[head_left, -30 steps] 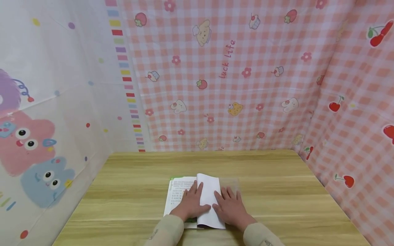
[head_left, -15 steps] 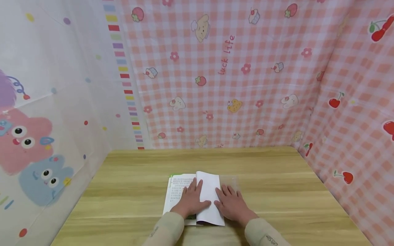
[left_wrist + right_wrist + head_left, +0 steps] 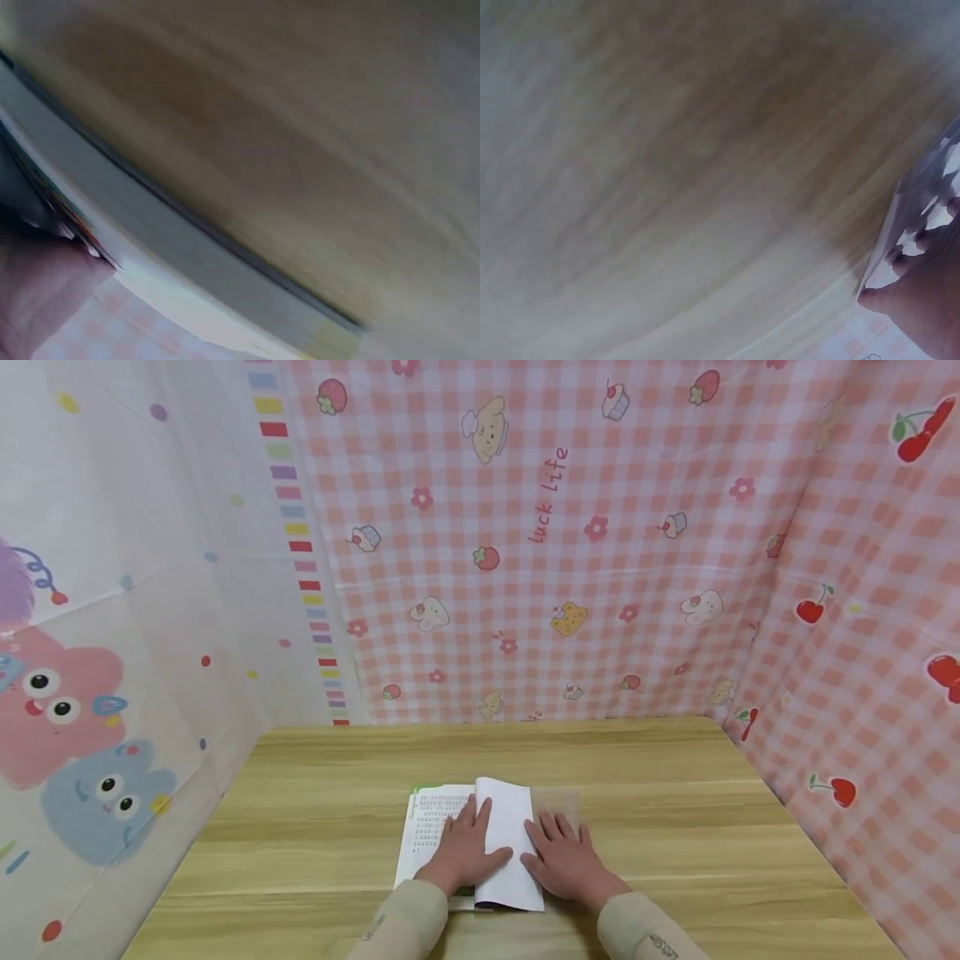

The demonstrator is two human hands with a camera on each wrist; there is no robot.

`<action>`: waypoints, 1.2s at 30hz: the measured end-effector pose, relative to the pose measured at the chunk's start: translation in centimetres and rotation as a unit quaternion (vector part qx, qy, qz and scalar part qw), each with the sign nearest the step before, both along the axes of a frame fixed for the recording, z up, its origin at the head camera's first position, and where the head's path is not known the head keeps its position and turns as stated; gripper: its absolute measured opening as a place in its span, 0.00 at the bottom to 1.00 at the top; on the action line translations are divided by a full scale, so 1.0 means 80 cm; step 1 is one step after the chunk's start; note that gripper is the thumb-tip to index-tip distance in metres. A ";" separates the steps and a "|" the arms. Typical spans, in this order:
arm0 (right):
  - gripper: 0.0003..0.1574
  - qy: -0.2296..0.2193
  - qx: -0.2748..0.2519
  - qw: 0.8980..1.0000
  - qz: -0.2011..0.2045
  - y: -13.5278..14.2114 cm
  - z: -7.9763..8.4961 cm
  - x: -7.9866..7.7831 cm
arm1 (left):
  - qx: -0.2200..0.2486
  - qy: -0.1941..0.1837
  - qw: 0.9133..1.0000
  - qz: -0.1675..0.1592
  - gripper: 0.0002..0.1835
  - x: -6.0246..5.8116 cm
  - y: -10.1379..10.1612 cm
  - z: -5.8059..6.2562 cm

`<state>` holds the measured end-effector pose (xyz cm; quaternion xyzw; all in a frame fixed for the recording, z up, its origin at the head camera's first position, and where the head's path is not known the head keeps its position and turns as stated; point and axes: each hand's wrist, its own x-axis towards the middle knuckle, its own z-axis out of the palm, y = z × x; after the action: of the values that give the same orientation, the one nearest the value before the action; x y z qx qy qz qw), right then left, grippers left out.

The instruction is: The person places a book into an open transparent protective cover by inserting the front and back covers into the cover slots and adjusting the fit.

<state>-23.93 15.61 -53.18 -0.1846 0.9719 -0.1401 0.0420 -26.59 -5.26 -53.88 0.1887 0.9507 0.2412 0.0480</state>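
Note:
A book lies open on the wooden table, its left printed page (image 3: 429, 818) showing rows of text and a green corner. Over its right side lies a plain white sheet (image 3: 504, 827), slightly lifted at the near edge. My left hand (image 3: 461, 853) rests with spread fingers across the printed page and the sheet's left edge. My right hand (image 3: 567, 860) lies flat at the sheet's right edge, on a see-through plastic film (image 3: 564, 799) that sticks out beyond it. In the left wrist view the book's thick page edge (image 3: 172, 225) shows; in the right wrist view, fingers touch the clear film (image 3: 904, 217).
The light wooden table (image 3: 675, 810) stretches around the book on all sides. A pink checked cloth (image 3: 645, 577) hangs behind it and along the right, and a white cartoon-print cloth (image 3: 172, 635) hangs on the left.
The head view has shifted slightly. Both hands stay in nearly the same place on the book and film; the right hand sits very slightly farther from the left.

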 end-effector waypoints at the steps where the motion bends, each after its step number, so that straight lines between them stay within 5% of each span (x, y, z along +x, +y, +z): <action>1: 0.37 -0.001 -0.002 1.000 0.002 0.000 -0.001 -0.001 | 0.000 -0.006 1.000 0.000 0.47 -0.003 -0.001 -0.003; 8: 0.37 0.000 -0.009 1.000 -0.007 0.001 -0.005 -0.002 | 0.062 -0.052 0.997 -0.008 0.42 -0.019 -0.005 -0.013; 16: 0.37 0.026 -0.021 0.999 -0.016 0.002 -0.017 -0.004 | -0.001 -0.013 1.000 0.017 0.44 -0.008 0.010 -0.007; 24: 0.40 0.019 0.004 1.000 -0.018 0.004 -0.023 -0.009 | 0.047 -0.040 0.998 0.008 0.43 -0.010 0.004 -0.012; 31: 0.39 0.045 -0.001 0.999 -0.009 0.004 -0.017 -0.003 | 0.015 -0.001 1.000 0.006 0.42 0.003 0.012 -0.003; 36: 0.36 0.039 -0.006 0.999 -0.001 0.001 -0.008 0.003 | 0.000 -0.007 1.000 0.005 0.41 0.006 0.016 0.001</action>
<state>-23.65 15.73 -53.85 -0.1890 0.9721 -0.1389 0.0028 -26.08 -4.00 -53.82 0.1820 0.9515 0.2423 0.0529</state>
